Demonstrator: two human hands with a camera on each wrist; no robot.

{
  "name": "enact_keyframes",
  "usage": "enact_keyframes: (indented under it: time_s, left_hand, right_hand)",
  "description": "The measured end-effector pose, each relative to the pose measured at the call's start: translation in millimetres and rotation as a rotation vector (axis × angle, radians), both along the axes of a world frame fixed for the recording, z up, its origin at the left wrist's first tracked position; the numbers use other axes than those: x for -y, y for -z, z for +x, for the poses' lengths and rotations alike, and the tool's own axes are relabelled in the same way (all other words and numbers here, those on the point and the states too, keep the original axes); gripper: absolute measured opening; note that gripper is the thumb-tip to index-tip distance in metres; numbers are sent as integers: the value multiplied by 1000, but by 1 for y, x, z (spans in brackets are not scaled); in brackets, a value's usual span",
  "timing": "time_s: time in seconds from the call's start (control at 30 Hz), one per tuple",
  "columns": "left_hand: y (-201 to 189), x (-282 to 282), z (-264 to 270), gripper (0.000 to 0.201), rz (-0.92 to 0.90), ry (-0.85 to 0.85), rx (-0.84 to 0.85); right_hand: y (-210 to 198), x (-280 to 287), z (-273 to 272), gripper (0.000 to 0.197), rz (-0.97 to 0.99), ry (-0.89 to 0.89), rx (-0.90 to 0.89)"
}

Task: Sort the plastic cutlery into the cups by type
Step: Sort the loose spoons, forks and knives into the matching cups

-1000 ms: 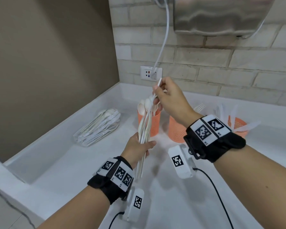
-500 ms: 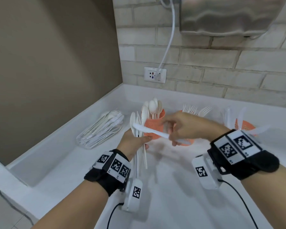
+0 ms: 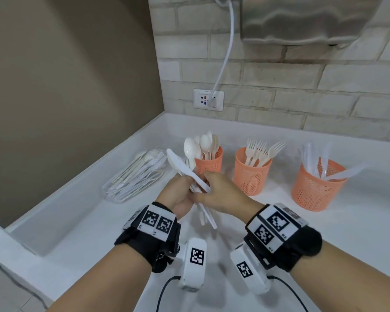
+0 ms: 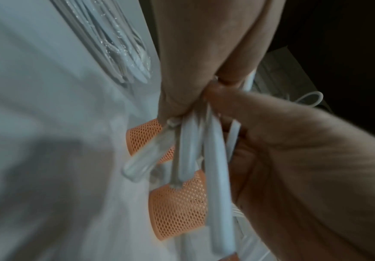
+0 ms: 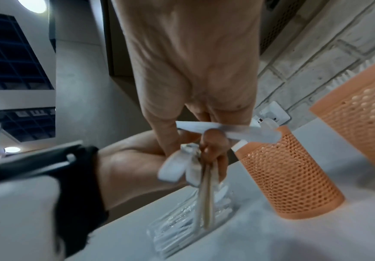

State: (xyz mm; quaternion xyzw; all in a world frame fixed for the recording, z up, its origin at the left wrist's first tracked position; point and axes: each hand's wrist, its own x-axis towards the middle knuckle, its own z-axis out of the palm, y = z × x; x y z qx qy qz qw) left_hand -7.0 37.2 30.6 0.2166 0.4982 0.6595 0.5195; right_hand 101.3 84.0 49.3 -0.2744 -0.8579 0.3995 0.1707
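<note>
My left hand (image 3: 188,189) grips a bundle of white plastic cutlery (image 3: 204,212) upright above the counter; its handles stick out below the fist (image 4: 188,150). My right hand (image 3: 208,184) touches the left and pinches a white knife (image 3: 185,168) by its handle, the blade slanting up to the left across the bundle (image 5: 217,128). Behind the hands stand three orange mesh cups: the spoon cup (image 3: 209,164), the fork cup (image 3: 251,176) and the knife cup (image 3: 316,188), which also has a knife lying across its rim.
A clear plastic bag of more white cutlery (image 3: 134,176) lies on the white counter (image 3: 88,221) at the left, near the wall. A wall socket (image 3: 208,100) with a white cable sits behind the cups. A steel dispenser (image 3: 302,19) hangs above.
My right hand drew a knife up out of the bundle, swung it across in front of the spoon cup, then came down against the left hand. The left hand sank a little.
</note>
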Motion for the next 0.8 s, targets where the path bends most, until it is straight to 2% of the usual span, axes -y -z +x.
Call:
enact_keyframes:
  time_s: [0.07, 0.13, 0.23, 0.33, 0.47, 0.57, 0.7, 0.8]
  left_hand:
    - [0, 2, 0, 29, 38, 32, 29]
    - [-2, 4, 2, 30, 53, 77, 56]
    - [-3, 6, 1, 30, 79, 121, 66]
    - [-4, 7, 1, 26, 110, 166, 32]
    - [-2, 6, -1, 20, 162, 147, -65]
    - [-1, 2, 0, 28, 139, 120, -133]
    - [-1, -2, 6, 28, 174, 121, -151]
    - [-1, -6, 14, 27, 225, 125, -139]
  right_hand:
    - [-2, -4, 3, 6, -84, -24, 11]
    - [-3, -7, 7, 1, -259, -59, -1]
    - [-2, -12, 13, 12, -511, -85, -43]
    - [-1, -14, 19, 13, -647, -66, -83]
    - [0, -15, 21, 15, -666, -56, -101]
    - [2, -15, 21, 17, -631, -32, -134]
    - [6, -17, 28, 14, -593, -42, -153]
    - [5, -19, 36, 20, -567, 42, -170]
